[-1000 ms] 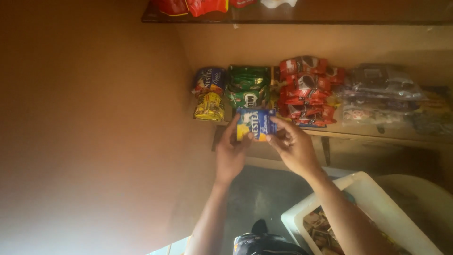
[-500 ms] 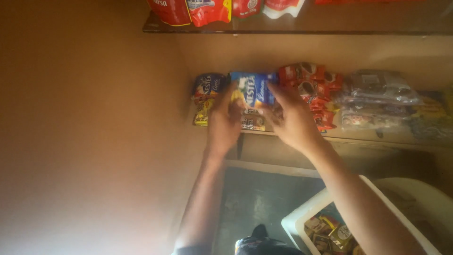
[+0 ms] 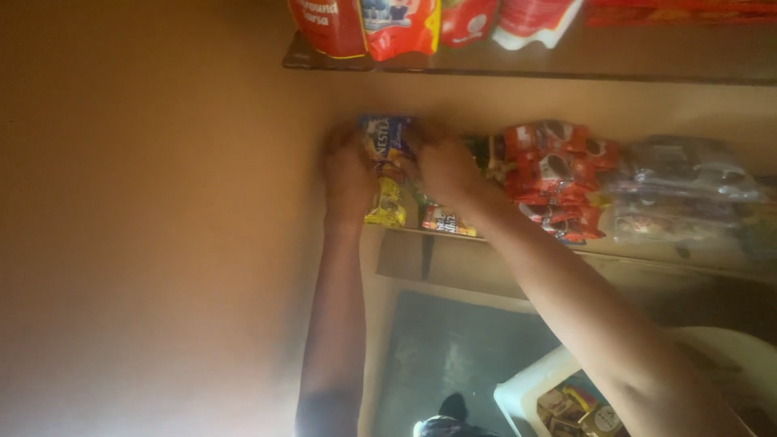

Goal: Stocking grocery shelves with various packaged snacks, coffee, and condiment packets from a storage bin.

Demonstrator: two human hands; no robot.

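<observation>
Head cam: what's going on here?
A person has both hands up at a shelf of snack packs. The left hand and right hand grip a blue packet between them, held against the back of the shelf at its left end, above a yellow packet. Red packets and clear bags sit further right. A white bin holding more packs is below, and red bags line the shelf above.
</observation>
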